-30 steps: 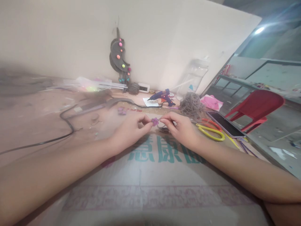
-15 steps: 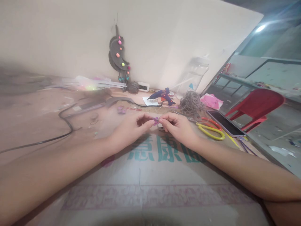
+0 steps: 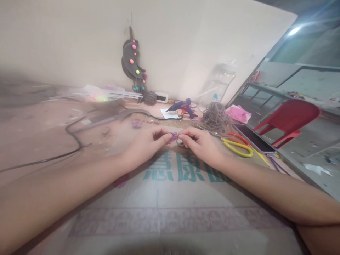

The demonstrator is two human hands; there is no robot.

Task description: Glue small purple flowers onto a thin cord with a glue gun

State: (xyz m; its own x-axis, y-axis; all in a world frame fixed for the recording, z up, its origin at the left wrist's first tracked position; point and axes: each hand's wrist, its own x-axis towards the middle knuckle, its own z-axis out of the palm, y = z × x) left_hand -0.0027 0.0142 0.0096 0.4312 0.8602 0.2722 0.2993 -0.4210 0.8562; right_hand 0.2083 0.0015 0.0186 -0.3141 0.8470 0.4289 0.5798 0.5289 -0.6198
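Left hand (image 3: 145, 143) and right hand (image 3: 202, 143) both pinch the purple piece (image 3: 174, 136) at the fingertips, just above the printed sheet (image 3: 170, 198). Piece looks light, soft and crushable: hold by the edges. Sheet lies flat. Yellow scissors (image 3: 237, 147) and phone (image 3: 253, 139) to the right, glue gun (image 3: 182, 106) and twine bundle (image 3: 215, 117) behind. Red chair (image 3: 289, 118) beyond.

Big teal Chinese chars on the pale sheet (image 3: 186, 193), approx. "慧康面"; tops hidden behind the left hand (image 3: 148, 143) and right hand (image 3: 202, 145). Faded red print band (image 3: 172, 221) lower down: illegible. No other legible txt, nos. or brands.
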